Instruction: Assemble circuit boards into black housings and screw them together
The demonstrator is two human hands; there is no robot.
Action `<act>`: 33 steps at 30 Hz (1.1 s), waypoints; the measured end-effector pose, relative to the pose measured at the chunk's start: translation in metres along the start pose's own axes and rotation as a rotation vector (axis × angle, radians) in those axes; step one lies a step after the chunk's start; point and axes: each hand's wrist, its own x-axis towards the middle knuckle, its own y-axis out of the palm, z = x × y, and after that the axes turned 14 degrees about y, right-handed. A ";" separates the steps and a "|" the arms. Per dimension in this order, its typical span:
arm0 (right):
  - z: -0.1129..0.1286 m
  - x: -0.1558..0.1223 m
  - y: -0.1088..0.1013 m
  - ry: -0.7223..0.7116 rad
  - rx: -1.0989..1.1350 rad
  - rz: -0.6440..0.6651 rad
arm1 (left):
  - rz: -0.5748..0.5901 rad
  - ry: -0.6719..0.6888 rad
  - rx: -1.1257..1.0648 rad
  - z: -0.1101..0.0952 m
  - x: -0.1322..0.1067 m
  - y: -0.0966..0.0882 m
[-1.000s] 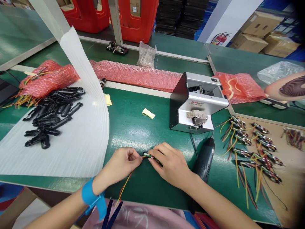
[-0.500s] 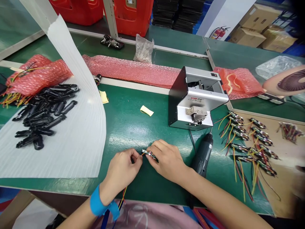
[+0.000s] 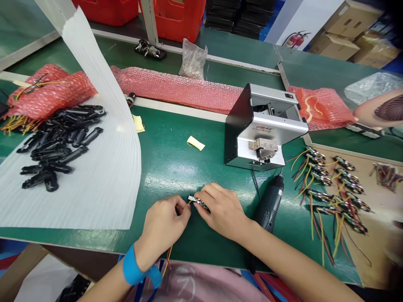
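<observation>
Over the green bench mat [image 3: 163, 167], the person's left hand [image 3: 164, 222] and right hand [image 3: 222, 212] are staying close together, their fingers closed and pinching a small wired circuit board [image 3: 199, 201] between them, its metal end showing. Red and yellow leads [image 3: 168, 256] are trailing toward the bench edge. Nothing is loosening in that grip, and a dark corded power tool [image 3: 270, 205] is lying just right of the right hand, untouched.

Left hand [image 3: 165, 220] and right hand [image 3: 222, 212] close together, palms down (both pinching, probably; fingertips half hidden)
</observation>
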 end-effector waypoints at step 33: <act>0.003 -0.003 -0.005 0.053 -0.079 0.143 | 0.119 0.019 0.094 -0.007 0.006 0.000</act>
